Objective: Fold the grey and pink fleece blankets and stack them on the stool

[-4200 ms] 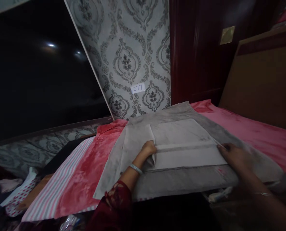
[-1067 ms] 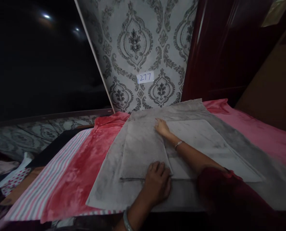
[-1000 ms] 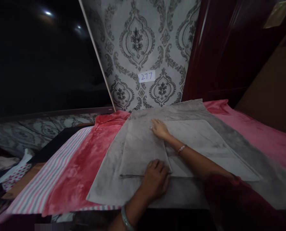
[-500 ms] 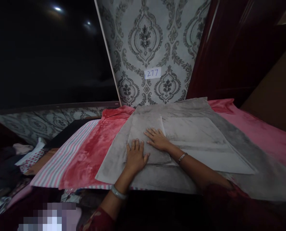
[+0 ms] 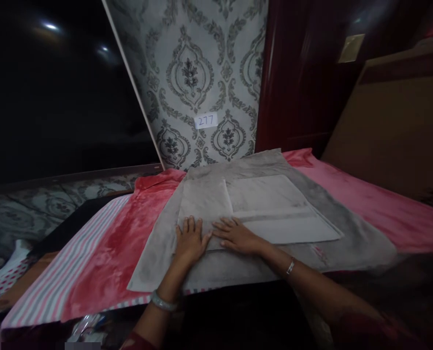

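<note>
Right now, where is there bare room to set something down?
The pink fleece, between gray blanket and brown panel; also the red fleece, between striped fabric and gray blanket. Crowded: near left end of the folded gray cloth, where left hand and right hand lie.

The scene is viewed through one camera worn on the person's head and directed forward and down. The left hand (image 5: 190,243) and right hand (image 5: 239,236) are seen from above and behind, fairly near, both reached in from the bottom edge. The patterned wall (image 5: 209,73) is faced farther off; the dark screen (image 5: 63,102) is cut by the left edge.
</note>
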A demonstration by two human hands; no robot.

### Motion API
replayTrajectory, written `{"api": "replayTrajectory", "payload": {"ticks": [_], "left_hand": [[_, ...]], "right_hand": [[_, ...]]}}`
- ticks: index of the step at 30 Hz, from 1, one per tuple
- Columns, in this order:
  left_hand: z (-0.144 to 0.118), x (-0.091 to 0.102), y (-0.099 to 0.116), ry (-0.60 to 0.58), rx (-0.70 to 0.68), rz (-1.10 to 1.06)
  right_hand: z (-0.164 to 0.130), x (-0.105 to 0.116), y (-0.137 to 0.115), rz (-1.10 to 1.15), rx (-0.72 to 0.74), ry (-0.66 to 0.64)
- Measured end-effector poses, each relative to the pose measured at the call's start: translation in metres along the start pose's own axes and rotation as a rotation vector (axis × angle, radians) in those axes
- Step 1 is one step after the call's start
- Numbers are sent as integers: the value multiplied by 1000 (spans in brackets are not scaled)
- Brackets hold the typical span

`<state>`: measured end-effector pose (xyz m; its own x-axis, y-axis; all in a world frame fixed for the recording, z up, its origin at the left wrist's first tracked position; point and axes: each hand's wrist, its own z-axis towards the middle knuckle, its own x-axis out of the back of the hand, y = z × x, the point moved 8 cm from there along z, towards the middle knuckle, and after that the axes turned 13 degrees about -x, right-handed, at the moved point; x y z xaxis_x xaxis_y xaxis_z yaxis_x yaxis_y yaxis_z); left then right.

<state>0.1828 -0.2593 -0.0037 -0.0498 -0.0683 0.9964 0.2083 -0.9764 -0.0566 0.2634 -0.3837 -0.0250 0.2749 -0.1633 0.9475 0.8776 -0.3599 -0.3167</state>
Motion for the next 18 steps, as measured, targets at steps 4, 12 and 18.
{"api": "replayTrajectory", "payload": {"ticks": [4,12,18], "left_hand": [[40,24,10,1,-93,-9],[145,27,44,-27,-219,-41],[154,0,47,85,-220,-32]], "right_hand": [[-31,1,-6,106,15,-16],[-81,62,102,364,-276,374],[-186,105,246,127,-1135,569]]}}
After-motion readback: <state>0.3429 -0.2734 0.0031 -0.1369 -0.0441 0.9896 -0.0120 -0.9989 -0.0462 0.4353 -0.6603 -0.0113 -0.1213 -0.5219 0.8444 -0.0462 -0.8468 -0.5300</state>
